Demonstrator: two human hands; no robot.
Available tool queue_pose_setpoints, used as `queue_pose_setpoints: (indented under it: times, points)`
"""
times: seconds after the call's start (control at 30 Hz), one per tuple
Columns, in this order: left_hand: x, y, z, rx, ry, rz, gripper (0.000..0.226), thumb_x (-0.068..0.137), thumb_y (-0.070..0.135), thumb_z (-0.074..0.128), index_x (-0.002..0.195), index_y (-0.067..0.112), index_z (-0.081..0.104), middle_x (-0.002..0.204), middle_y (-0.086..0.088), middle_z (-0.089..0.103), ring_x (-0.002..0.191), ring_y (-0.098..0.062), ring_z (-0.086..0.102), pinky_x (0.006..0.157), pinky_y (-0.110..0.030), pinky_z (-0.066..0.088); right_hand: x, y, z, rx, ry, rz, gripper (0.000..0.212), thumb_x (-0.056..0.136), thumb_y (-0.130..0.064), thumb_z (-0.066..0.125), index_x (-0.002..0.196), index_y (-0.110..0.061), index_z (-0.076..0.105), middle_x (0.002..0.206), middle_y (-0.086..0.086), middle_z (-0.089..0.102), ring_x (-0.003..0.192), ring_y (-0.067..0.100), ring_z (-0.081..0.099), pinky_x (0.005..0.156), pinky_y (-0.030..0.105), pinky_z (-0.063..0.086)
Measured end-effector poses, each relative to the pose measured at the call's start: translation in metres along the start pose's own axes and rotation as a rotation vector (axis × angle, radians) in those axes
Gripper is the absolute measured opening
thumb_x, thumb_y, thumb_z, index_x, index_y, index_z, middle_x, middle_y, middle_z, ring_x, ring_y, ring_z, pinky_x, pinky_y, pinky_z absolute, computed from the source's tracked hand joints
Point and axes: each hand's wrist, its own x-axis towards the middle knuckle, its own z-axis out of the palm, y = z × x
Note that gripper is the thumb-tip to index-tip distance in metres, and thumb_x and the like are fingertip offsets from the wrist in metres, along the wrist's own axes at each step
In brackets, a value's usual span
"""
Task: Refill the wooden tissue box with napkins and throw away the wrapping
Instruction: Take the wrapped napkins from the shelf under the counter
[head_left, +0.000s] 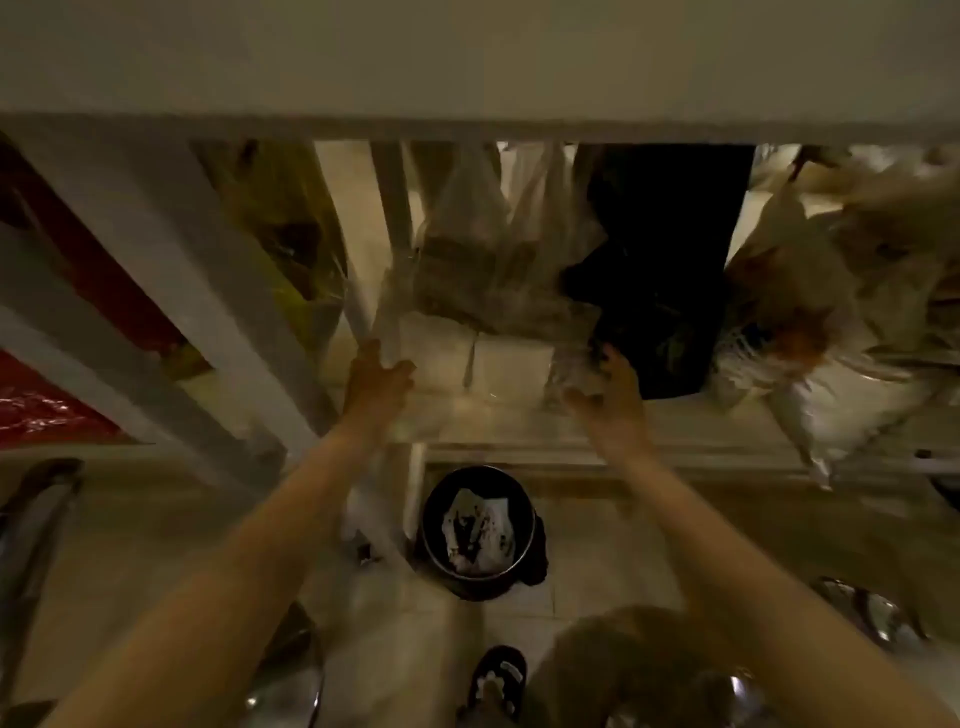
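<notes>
A clear-wrapped pack of white napkins (483, 358) lies on a pale shelf among hanging bags. My left hand (376, 379) grips the pack's left end, fingers curled on the plastic. My right hand (605, 395) holds the crinkled wrapping at the pack's right end. Directly below, on the tiled floor, stands a round black waste bin (478, 535) with crumpled paper inside. The wooden tissue box is not in view. The picture is dim and blurred.
A black bag (670, 260), clear plastic bags (467, 228) and a yellowish bag (291, 228) hang over the shelf. White bags (841, 322) bulge at the right. White shelf posts (171, 270) slant at the left. My sandalled foot (496, 675) is near the bin.
</notes>
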Motion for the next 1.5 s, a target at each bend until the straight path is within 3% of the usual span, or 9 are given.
queue_pose_setpoints:
  times: [0.1, 0.27, 0.37, 0.47, 0.73, 0.87, 1.0, 1.3, 1.5]
  points:
    - [0.027, 0.004, 0.006, 0.025, 0.052, 0.089, 0.063, 0.085, 0.001, 0.047, 0.141, 0.013, 0.019, 0.133, -0.017, 0.043, 0.11, -0.04, 0.054, 0.091, -0.046, 0.048, 0.028, 0.003, 0.003, 0.082, 0.048, -0.033, 0.074, 0.081, -0.016, 0.064, 0.143, -0.015, 0.023, 0.147, 0.011, 0.032, 0.132, 0.026, 0.035, 0.108, 0.045, 0.034]
    - [0.067, -0.003, 0.013, 0.156, 0.052, 0.116, 0.066, 0.085, 0.001, 0.043, 0.143, 0.015, 0.015, 0.137, -0.015, 0.04, 0.119, -0.036, 0.045, 0.105, -0.053, 0.036, 0.038, 0.005, 0.014, 0.144, 0.068, -0.135, 0.049, 0.084, 0.002, 0.054, 0.131, -0.007, 0.043, 0.115, 0.001, 0.051, 0.106, 0.017, 0.051, 0.089, 0.022, 0.046]
    - [0.059, 0.001, 0.018, 0.212, 0.159, 0.194, 0.029, 0.091, 0.0, 0.033, 0.1, 0.021, 0.051, 0.097, -0.005, 0.05, 0.08, -0.024, 0.052, 0.07, -0.022, 0.053, 0.039, 0.013, 0.016, 0.152, 0.091, -0.032, 0.024, 0.086, -0.004, 0.055, 0.111, -0.005, 0.058, 0.101, 0.011, 0.064, 0.095, 0.027, 0.062, 0.079, 0.037, 0.052]
    - [0.047, -0.002, 0.014, 0.022, 0.104, 0.042, 0.031, 0.087, 0.002, 0.045, 0.068, 0.026, 0.044, 0.082, -0.006, 0.054, 0.065, -0.017, 0.051, 0.063, -0.027, 0.047, 0.032, 0.014, 0.01, 0.087, 0.101, 0.032, 0.018, 0.09, -0.013, 0.054, 0.103, -0.003, 0.061, 0.102, 0.014, 0.065, 0.092, 0.026, 0.062, 0.077, 0.037, 0.051]
    - [-0.023, -0.006, 0.011, -0.079, 0.058, -0.017, 0.022, 0.08, 0.007, 0.062, 0.065, 0.02, 0.054, 0.07, -0.004, 0.06, 0.066, -0.021, 0.058, 0.073, -0.034, 0.048, -0.023, 0.015, -0.03, 0.15, 0.105, 0.081, 0.018, 0.089, -0.009, 0.056, 0.104, 0.001, 0.06, 0.095, 0.011, 0.06, 0.094, 0.029, 0.059, 0.083, 0.034, 0.045]
    - [-0.08, 0.002, -0.001, 0.032, -0.047, -0.03, 0.019, 0.082, 0.004, 0.06, 0.07, 0.016, 0.052, 0.071, -0.011, 0.061, 0.062, -0.02, 0.057, 0.054, -0.027, 0.048, -0.073, 0.005, -0.071, 0.091, 0.058, 0.027, 0.01, 0.089, -0.008, 0.056, 0.092, 0.0, 0.061, 0.088, 0.007, 0.062, 0.08, 0.017, 0.059, 0.064, 0.01, 0.042]
    - [-0.149, 0.028, -0.016, -0.025, -0.115, -0.073, 0.012, 0.083, 0.001, 0.059, 0.075, 0.009, 0.056, 0.071, -0.008, 0.06, 0.061, -0.017, 0.06, 0.062, -0.031, 0.049, -0.125, -0.021, -0.117, 0.113, 0.017, 0.029, 0.004, 0.087, -0.012, 0.058, 0.089, -0.009, 0.061, 0.089, 0.006, 0.068, 0.083, 0.016, 0.063, 0.076, 0.03, 0.05]
    - [-0.255, 0.127, -0.051, 0.129, -0.26, 0.25, 0.005, 0.08, 0.01, 0.064, 0.08, 0.012, 0.06, 0.075, -0.011, 0.067, 0.055, -0.011, 0.066, 0.062, -0.036, 0.056, -0.199, -0.096, -0.225, 0.161, 0.03, -0.12, 0.01, 0.083, -0.01, 0.065, 0.088, -0.002, 0.065, 0.085, 0.007, 0.072, 0.08, 0.011, 0.069, 0.072, 0.022, 0.055]
    - [-0.293, 0.213, -0.063, 0.203, -0.316, 0.484, 0.009, 0.079, 0.008, 0.066, 0.08, 0.001, 0.062, 0.063, -0.008, 0.066, 0.045, -0.008, 0.064, 0.044, -0.02, 0.053, -0.206, -0.166, -0.292, 0.185, 0.043, -0.216, 0.012, 0.082, -0.008, 0.064, 0.091, 0.0, 0.065, 0.079, 0.01, 0.072, 0.073, 0.017, 0.07, 0.066, 0.022, 0.057]
